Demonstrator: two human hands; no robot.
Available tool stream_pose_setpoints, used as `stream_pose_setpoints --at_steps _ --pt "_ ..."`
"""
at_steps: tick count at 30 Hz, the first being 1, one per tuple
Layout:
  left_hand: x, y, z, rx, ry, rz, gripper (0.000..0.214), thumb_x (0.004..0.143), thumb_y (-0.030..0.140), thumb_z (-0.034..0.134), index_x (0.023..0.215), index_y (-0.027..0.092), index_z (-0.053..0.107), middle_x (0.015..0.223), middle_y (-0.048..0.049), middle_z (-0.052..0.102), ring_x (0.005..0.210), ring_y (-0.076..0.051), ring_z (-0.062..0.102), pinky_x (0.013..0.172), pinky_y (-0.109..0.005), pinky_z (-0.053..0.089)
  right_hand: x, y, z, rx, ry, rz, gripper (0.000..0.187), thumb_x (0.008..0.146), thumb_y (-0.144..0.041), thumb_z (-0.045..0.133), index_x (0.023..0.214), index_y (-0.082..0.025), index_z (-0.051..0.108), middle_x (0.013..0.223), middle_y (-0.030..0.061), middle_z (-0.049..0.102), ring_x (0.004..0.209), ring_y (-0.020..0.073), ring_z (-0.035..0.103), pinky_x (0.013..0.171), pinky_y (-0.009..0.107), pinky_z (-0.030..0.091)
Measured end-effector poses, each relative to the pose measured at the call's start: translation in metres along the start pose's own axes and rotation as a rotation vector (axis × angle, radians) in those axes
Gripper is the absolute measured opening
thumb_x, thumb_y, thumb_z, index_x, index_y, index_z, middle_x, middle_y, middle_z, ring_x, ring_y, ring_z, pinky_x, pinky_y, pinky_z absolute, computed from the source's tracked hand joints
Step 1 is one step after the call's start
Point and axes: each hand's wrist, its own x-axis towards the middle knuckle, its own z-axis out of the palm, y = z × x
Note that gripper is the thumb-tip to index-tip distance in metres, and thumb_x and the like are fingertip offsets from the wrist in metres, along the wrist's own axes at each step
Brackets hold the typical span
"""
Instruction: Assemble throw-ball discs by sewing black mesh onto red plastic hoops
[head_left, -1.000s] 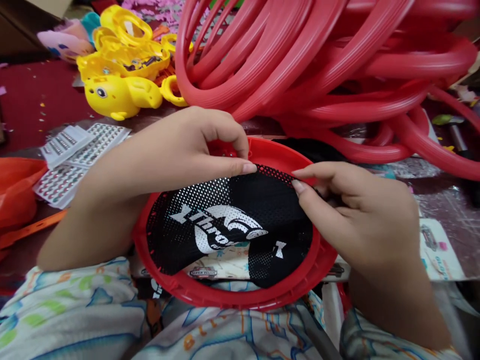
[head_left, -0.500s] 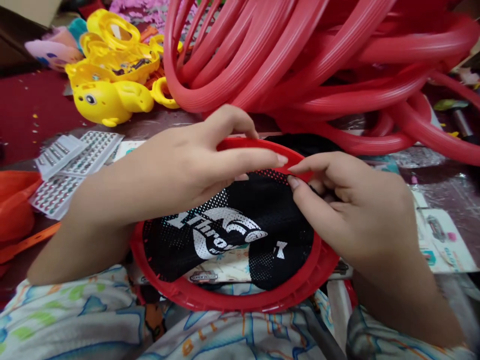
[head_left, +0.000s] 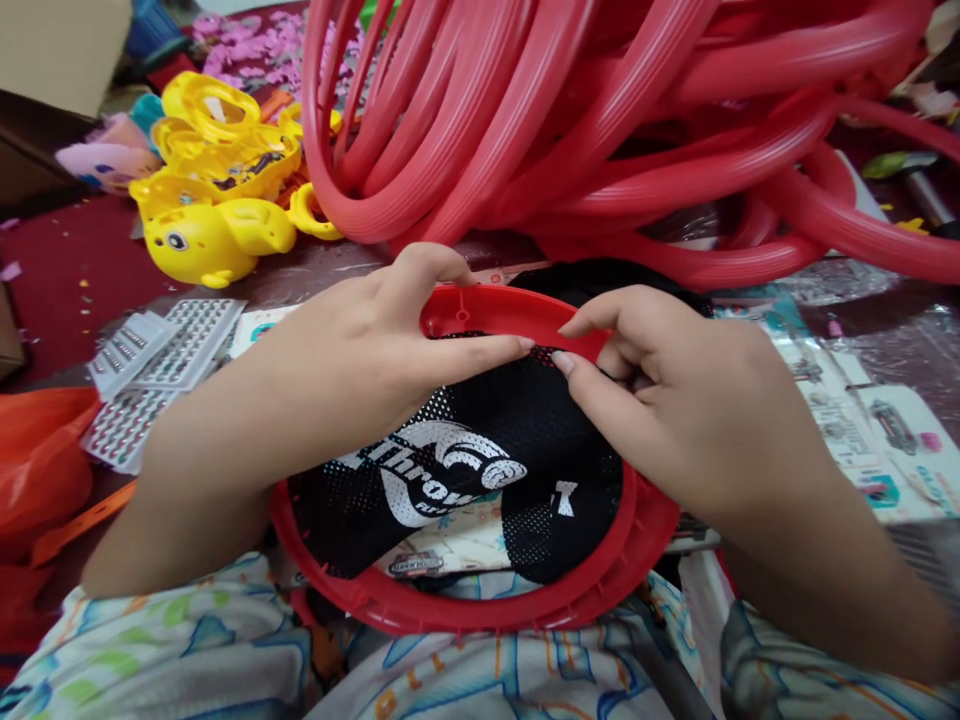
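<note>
A round red plastic ring [head_left: 480,600] rests on my lap, tilted up at its far side. A black mesh net [head_left: 540,420] with white printed lettering is stretched partly across it, and its near edge hangs loose. My left hand [head_left: 360,360] grips the ring's far rim, thumb on the inside and fingers curled over the outside. My right hand [head_left: 675,390] pinches the mesh edge against the rim at the far right, its fingertips almost meeting those of the left hand.
A big pile of red rings [head_left: 600,120] fills the area behind my hands. Yellow plastic toys [head_left: 217,200] lie at the far left. Sheets of stick-on gems [head_left: 150,370] and an orange bag [head_left: 37,460] are at the left. Printed cards [head_left: 862,430] lie at the right.
Both hands slid along the far rim, with the left fingers shifting left and the thumb moving onto the inside of the rim. The ring tipped up slightly.
</note>
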Motion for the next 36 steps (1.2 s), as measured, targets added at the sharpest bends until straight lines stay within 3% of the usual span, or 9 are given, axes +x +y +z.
stream_pose_setpoints --at_steps 12,16,21,30,36 --pt "0.003 0.004 0.001 -0.041 -0.041 -0.039 0.05 0.095 0.019 0.035 0.138 0.038 0.052 0.134 -0.0147 0.046 0.117 -0.036 0.058 0.098 -0.058 0.05 0.006 -0.003 0.001 0.06 -0.066 0.009 0.017 0.086 -0.018 0.053 0.098 -0.017 0.065 0.061 -0.0024 0.06 0.051 0.0123 0.052 0.054 0.026 0.032" --pt "0.002 0.003 -0.002 -0.02 -0.039 -0.037 0.048 0.095 0.02 0.037 0.138 0.037 0.051 0.136 -0.0127 0.044 0.119 -0.034 0.057 0.099 -0.053 0.051 0.003 0.003 -0.009 0.18 -0.133 -0.036 0.02 0.088 -0.018 0.053 0.106 -0.02 0.061 0.069 -0.0042 0.065 0.058 0.0117 0.056 0.057 0.026 0.035" --pt "0.0 0.002 -0.002 0.056 -0.072 -0.008 0.051 0.095 0.016 0.034 0.141 0.036 0.043 0.135 -0.0136 0.039 0.109 -0.03 0.058 0.094 -0.05 0.053 0.002 0.009 -0.015 0.146 -0.199 -0.048 0.024 0.085 -0.015 0.049 0.107 -0.018 0.058 0.071 -0.0026 0.065 0.058 0.0126 0.056 0.053 0.027 0.032" --pt "-0.001 0.002 -0.005 0.049 -0.142 0.0 0.048 0.097 0.021 0.031 0.143 0.032 0.038 0.136 -0.0131 0.033 0.109 -0.032 0.056 0.092 -0.051 0.053 0.003 0.014 -0.016 0.169 -0.209 -0.05 0.026 0.078 -0.012 0.048 0.1 -0.022 0.058 0.066 -0.0048 0.064 0.055 0.0124 0.055 0.051 0.027 0.03" --pt "-0.001 0.002 -0.005 0.051 -0.126 -0.004 0.047 0.097 0.023 0.032 0.143 0.033 0.039 0.136 -0.0123 0.034 0.109 -0.03 0.055 0.092 -0.048 0.052 0.004 0.016 -0.016 0.127 -0.214 -0.035 0.024 0.078 -0.013 0.049 0.098 -0.023 0.058 0.067 -0.0046 0.065 0.054 0.0129 0.054 0.051 0.027 0.029"
